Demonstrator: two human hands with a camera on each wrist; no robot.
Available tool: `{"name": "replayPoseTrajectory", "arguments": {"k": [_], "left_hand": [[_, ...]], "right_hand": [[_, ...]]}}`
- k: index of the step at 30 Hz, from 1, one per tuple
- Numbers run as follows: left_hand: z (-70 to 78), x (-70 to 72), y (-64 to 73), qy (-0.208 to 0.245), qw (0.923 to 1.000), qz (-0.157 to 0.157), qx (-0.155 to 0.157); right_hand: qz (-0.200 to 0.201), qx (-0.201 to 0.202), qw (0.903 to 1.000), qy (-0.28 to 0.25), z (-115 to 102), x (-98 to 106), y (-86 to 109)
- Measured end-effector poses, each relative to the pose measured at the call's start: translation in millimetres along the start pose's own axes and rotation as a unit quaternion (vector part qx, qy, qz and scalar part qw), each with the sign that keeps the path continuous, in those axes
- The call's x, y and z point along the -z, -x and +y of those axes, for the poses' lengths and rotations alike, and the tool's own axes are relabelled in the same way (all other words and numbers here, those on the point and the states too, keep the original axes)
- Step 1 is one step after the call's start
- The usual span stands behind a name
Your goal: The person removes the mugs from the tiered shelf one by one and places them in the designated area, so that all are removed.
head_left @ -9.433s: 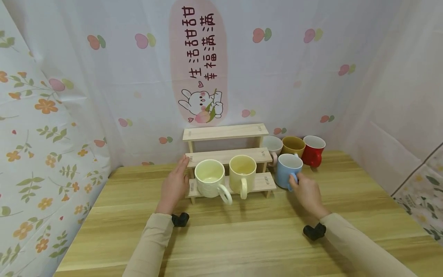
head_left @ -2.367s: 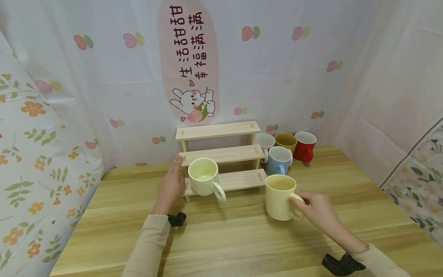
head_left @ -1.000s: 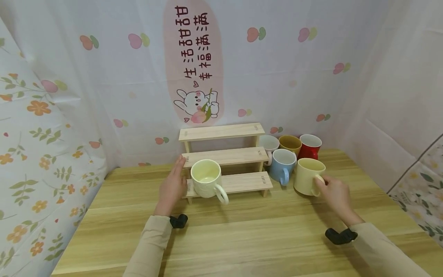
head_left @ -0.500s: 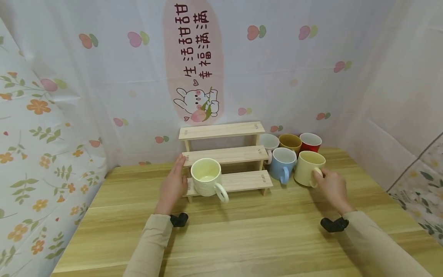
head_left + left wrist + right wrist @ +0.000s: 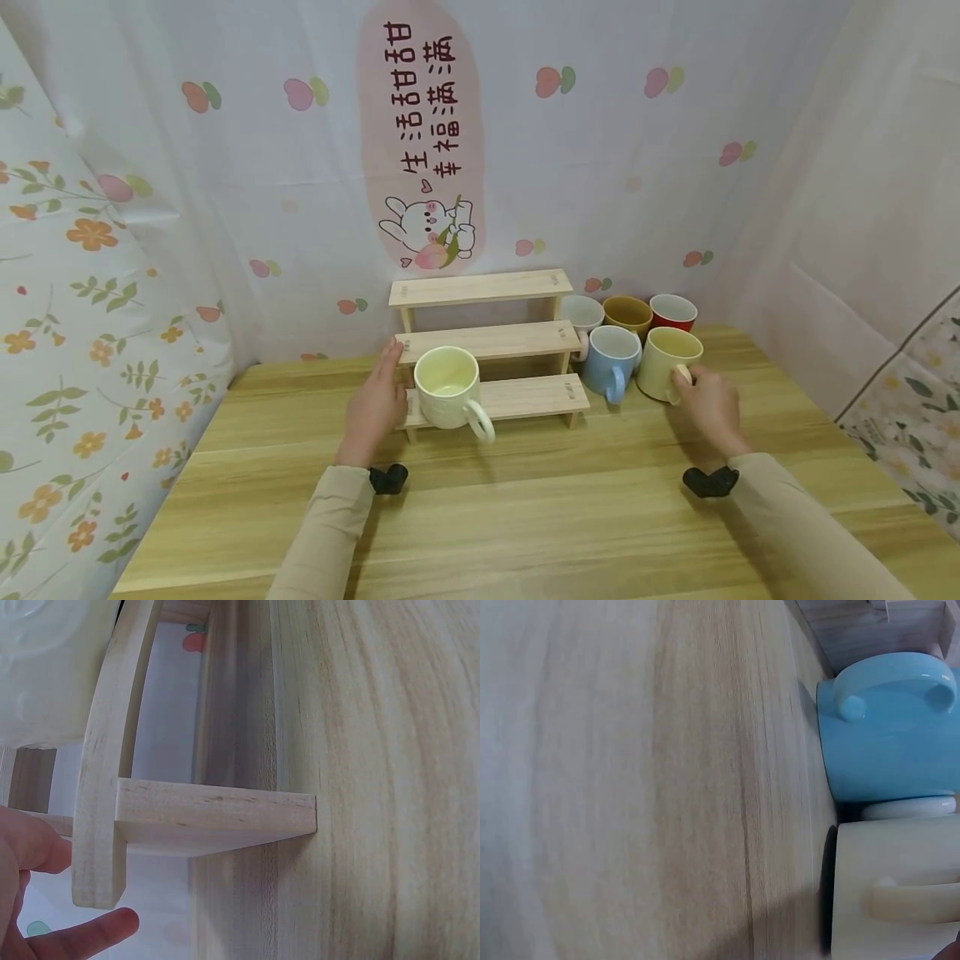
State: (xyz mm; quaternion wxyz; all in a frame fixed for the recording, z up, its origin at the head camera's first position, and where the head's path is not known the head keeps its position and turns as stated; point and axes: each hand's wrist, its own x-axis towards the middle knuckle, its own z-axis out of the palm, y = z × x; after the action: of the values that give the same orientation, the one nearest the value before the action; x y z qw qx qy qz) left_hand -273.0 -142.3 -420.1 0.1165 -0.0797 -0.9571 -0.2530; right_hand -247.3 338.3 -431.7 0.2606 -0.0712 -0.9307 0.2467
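My right hand (image 5: 708, 407) pinches the handle of a pale yellow mug (image 5: 662, 365), which stands upright on the table just right of a light blue mug (image 5: 606, 360). In the right wrist view the yellow mug (image 5: 889, 859) and the blue mug (image 5: 885, 757) sit side by side, with only a fingertip showing at the corner. At the left end of a three-step wooden rack (image 5: 532, 398), my left hand (image 5: 375, 407) rests with its fingers extended along the side. Close to it, a pale green mug (image 5: 444, 392) stands on the lowest step, its handle facing forward right.
Behind the blue and yellow mugs stand a white mug (image 5: 581, 312), a mustard mug (image 5: 628, 312) and a red mug (image 5: 672, 312), partly hidden. The wooden table (image 5: 495, 517) ends at a printed cloth backdrop (image 5: 315, 208) at the back and sides.
The right hand let go of the blue mug, then carried the yellow mug from the lowest step to the table right of it, lately pushing it slightly back. The left hand stayed at the rack.
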Motion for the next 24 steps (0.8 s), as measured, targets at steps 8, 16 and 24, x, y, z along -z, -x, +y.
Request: {"name": "replayPoseTrajectory", "arguments": {"k": [8,16,24], "left_hand": [[-1.7,-1.4,0.2,-0.002,1.0000,0.007,-0.004],[-1.7,-2.7,-1.1,-0.004,1.0000,0.006,0.000],[-2.0,-1.6,-1.6,-0.006,1.0000,-0.001,0.006]], "right_hand": [[-0.017,0.002,0.9999,0.001,4.2,-7.1,-4.1],[-0.023,0.006,0.9997,-0.005,2.4,-10.0,-10.7],[-0.051,-0.016,0.9986,-0.005,-0.2,-6.7,-10.1]]}}
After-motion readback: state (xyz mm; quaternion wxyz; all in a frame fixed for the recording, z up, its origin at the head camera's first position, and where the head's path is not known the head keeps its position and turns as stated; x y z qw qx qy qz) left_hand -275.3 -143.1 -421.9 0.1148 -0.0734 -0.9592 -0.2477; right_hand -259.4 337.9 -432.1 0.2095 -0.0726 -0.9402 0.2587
